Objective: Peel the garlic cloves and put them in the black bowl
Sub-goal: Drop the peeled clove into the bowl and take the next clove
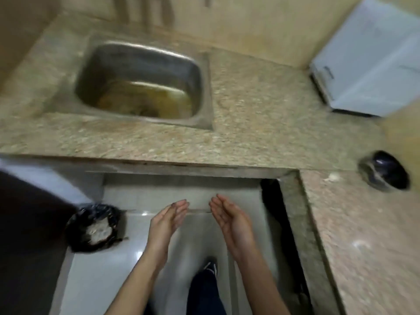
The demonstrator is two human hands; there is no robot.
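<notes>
My left hand (169, 218) and my right hand (229, 218) are held out in front of me above the floor, palms facing each other, fingers straight, holding nothing. The black bowl (385, 170) stands far right on the stone counter (261, 103). A small pale scrap (333, 177), perhaps garlic or peel, lies on the counter just left of the bowl. The view is blurred and no garlic cloves can be made out clearly.
A steel sink (141, 83) is set into the counter ahead. A white appliance (368, 57) stands at the back right. A black-lined bin (95, 227) with pale waste sits on the tiled floor at my left. My foot (210, 268) is below my hands.
</notes>
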